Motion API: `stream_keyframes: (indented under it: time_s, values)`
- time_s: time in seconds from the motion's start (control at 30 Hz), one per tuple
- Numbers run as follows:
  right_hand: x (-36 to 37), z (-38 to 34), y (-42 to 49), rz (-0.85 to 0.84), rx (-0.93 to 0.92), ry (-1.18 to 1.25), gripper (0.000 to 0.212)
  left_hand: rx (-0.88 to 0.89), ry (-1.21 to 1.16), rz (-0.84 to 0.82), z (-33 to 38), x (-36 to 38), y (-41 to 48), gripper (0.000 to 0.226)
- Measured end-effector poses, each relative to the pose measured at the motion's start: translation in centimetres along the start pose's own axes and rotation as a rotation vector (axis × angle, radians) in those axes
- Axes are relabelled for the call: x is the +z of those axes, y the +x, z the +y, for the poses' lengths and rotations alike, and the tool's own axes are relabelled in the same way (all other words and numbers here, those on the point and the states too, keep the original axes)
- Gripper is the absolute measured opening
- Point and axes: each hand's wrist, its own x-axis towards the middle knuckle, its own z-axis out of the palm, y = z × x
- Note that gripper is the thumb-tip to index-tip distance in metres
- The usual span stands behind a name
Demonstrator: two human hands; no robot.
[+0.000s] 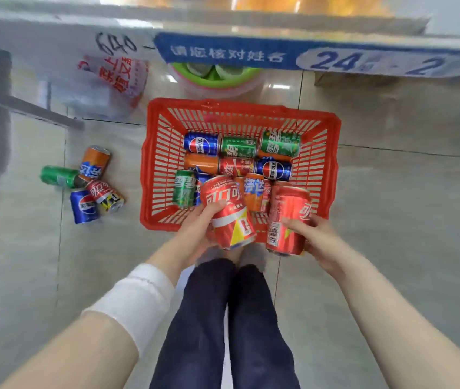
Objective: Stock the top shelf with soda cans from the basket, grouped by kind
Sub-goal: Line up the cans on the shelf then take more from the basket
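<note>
Looking straight down from a person's head at a tiled floor (391, 206). A red plastic basket (332, 164) sits on the floor in front of their feet. It holds soda cans lying on their sides in mixed order: blue cola cans (202, 144), green lemon-lime cans (279, 144), orange cans (201, 163) and a red cola can (235, 166).

The left grip (197, 223), a bare hand, is curled around a red can (227, 211), held tilted above the near edge of the basket. The right grip (315, 234) is wrapped around a second red can (289, 220), barcode facing up, just beside the first.

Four loose cans (84, 206) lie clustered on the floor to the left of the basket: one orange, one green, one red, one blue.

At the top of the view, a blurred shelf edge (54, 37) carries a blue label strip (251, 54). A white sleeve (136, 299) covers the left forearm.
</note>
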Motion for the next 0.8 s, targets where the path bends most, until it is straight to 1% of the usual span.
stream_keyframes:
  time_s: [0.07, 0.1, 0.17, 0.23, 0.27, 0.33, 0.37, 0.4, 0.47, 0.5, 0.63, 0.7, 0.73, 0.77, 0.8]
  values:
    - [0.1, -0.9, -4.4, -0.029, -0.006, 0.052, 0.067, 0.013, -0.015, 0.002, 0.7, 1.0, -4.5, 0.036]
    - [0.2, -1.5, -6.4, -0.041, -0.014, 0.086, 0.073, 0.022, -0.028, -0.004, 1.2, 1.5, -6.5, 0.038]
    - [0.3, -3.0, -11.0, -0.083, -0.036, 0.139, 0.067, 0.053, -0.023, -0.038, 2.5, 2.6, -11.0, 0.051]
    - [0.1, -4.4, -14.7, -0.143, -0.07, 0.165, 0.058, 0.106, 0.003, -0.084, 3.4, 3.4, -14.6, 0.054]
    - [0.1, -5.3, -16.8, -0.173, -0.1, 0.164, 0.059, 0.131, 0.006, -0.102, 4.0, 3.8, -16.6, 0.054]
    - [0.3, -6.9, -20.9, -0.205, -0.173, 0.156, 0.077, 0.18, 0.002, -0.122, 4.9, 4.5, -20.4, 0.059]
    - [0.5, -7.9, -22.9, -0.209, -0.198, 0.152, 0.087, 0.205, -0.007, -0.127, 5.4, 4.9, -22.2, 0.058]
    - [0.5, -8.5, -24.7, -0.214, -0.219, 0.156, 0.091, 0.235, -0.016, -0.137, 5.8, 5.2, -23.9, 0.053]
    - [0.9, -9.8, -27.9, -0.231, -0.251, 0.165, 0.088, 0.29, -0.041, -0.156, 6.6, 5.7, -27.1, 0.041]
    - [1.1, -10.5, -29.5, -0.23, -0.258, 0.165, 0.087, 0.31, -0.046, -0.162, 7.0, 5.8, -28.7, 0.04]
    - [2.6, -12.2, -34.5, -0.212, -0.296, 0.171, 0.106, 0.368, -0.049, -0.193, 8.6, 5.7, -33.9, 0.042]
    - [3.7, -12.8, -36.9, -0.216, -0.305, 0.185, 0.108, 0.381, -0.056, -0.202, 9.5, 5.1, -36.3, 0.041]
    - [4.2, -12.9, -37.9, -0.22, -0.306, 0.204, 0.109, 0.39, -0.048, -0.21, 9.9, 4.7, -37.3, 0.043]
    - [4.8, -13.0, -38.9, -0.231, -0.308, 0.223, 0.11, 0.402, -0.023, -0.214, 10.3, 4.2, -38.4, 0.049]
    - [5.4, -13.0, -39.8, -0.246, -0.312, 0.237, 0.111, 0.422, 0.012, -0.219, 10.7, 3.6, -39.4, 0.063]
